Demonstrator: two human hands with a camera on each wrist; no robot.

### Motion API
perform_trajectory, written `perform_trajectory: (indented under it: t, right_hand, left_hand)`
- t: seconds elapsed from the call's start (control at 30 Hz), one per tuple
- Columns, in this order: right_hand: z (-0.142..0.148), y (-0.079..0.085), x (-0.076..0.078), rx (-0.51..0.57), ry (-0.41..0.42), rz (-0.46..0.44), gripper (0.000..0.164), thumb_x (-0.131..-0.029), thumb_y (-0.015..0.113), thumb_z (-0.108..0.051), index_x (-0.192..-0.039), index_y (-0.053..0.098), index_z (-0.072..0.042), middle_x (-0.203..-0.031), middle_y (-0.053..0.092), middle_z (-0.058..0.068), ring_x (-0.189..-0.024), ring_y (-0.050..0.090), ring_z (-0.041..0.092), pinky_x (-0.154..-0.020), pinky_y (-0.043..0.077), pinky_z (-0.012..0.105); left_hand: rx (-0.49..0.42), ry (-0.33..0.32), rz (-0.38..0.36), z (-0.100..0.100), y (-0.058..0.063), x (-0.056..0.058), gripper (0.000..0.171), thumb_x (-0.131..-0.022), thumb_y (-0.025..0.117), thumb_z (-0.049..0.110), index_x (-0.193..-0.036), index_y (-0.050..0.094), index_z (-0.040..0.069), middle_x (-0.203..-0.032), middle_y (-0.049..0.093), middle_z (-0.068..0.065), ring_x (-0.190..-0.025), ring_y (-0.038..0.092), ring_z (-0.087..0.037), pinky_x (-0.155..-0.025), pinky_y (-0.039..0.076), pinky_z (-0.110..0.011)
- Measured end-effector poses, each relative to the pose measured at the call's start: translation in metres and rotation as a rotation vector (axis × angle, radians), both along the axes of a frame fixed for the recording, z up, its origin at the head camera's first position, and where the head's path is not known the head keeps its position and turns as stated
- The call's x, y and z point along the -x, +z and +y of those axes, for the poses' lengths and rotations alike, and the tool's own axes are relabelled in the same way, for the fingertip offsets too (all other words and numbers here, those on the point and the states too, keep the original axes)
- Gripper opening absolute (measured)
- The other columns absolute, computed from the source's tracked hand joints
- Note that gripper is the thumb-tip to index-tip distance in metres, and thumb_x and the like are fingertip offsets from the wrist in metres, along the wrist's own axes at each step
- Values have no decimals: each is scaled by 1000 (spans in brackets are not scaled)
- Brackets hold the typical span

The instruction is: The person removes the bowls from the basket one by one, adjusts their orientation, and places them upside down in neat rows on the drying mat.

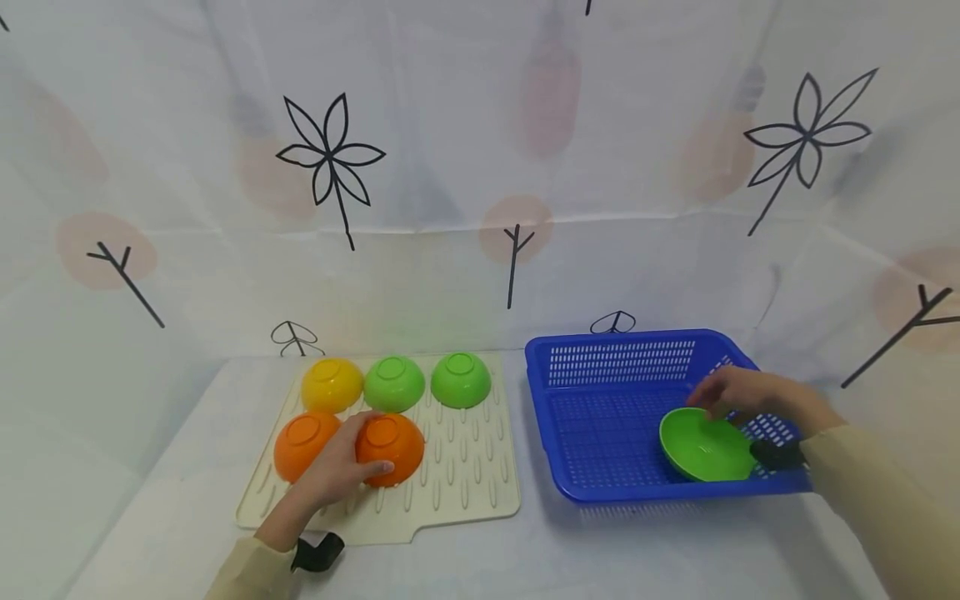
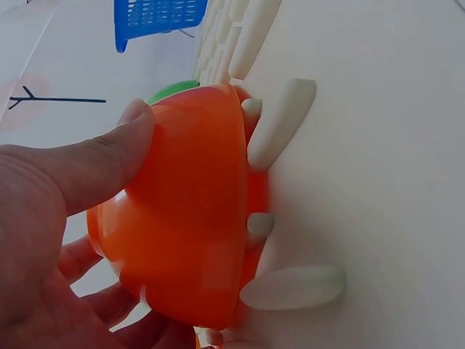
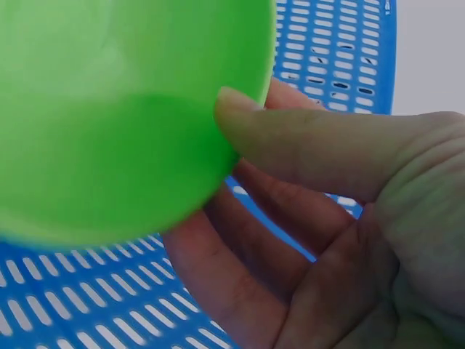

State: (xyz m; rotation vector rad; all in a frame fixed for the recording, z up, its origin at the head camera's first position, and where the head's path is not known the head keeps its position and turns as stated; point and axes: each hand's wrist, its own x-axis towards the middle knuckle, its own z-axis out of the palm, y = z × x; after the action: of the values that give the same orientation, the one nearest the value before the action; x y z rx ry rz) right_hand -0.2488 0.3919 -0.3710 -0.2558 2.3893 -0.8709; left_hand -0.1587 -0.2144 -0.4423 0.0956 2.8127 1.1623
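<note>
My left hand (image 1: 335, 468) grips an upside-down orange bowl (image 1: 396, 450) at the front of a cream drying rack (image 1: 457, 500). In the left wrist view, the thumb presses one side of this bowl (image 2: 189, 203) and the fingers curl round the other; its rim is down against the rack's pegs. Over the blue basket (image 1: 557, 458), my right hand (image 1: 738, 392) pinches the rim of a green bowl (image 1: 705, 454). That bowl's hollow side faces up, somewhat tilted. The right wrist view has the thumb inside the green bowl (image 3: 138, 109) and the fingers behind its outer wall.
A second orange bowl (image 1: 300, 437) stands upside down left of my left hand. Along the rack's back edge are an inverted yellow bowl (image 1: 332, 385) and two green ones, one in the middle (image 1: 393, 383) and one at right (image 1: 461, 381). A patterned curtain (image 1: 450, 167) hangs behind.
</note>
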Motion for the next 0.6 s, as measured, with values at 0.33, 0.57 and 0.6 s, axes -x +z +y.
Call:
perform_trajectory:
  t: [0.33,0.57,0.6]
  right_hand:
    - [-2,0,-1,-15,-34,32,30,-87,65,4,-116,67,9,-101,69,12,-92,66,26,-75,60,45]
    - [1,8,-3,18,-55,27,35,-88,66,0,-121,63,12,-106,68,16,-94,66,27,-77,60,44]
    - [1,9,-4,22,-57,31,36,-88,66,0,-122,62,13,-108,68,17,-94,66,27,-78,60,44]
  left_hand:
    - [12,5,1,2,2,1,77,-81,84,23,-146,43,16,-141,50,-10,-122,51,-33,-102,43,-60]
    - [21,5,1,2,3,1,76,-81,85,23,-145,44,16,-141,50,-10,-122,51,-32,-102,42,-60]
    - [21,5,2,2,4,1,76,-81,85,23,-145,44,16,-141,50,-10,-122,51,-32,-103,42,-60]
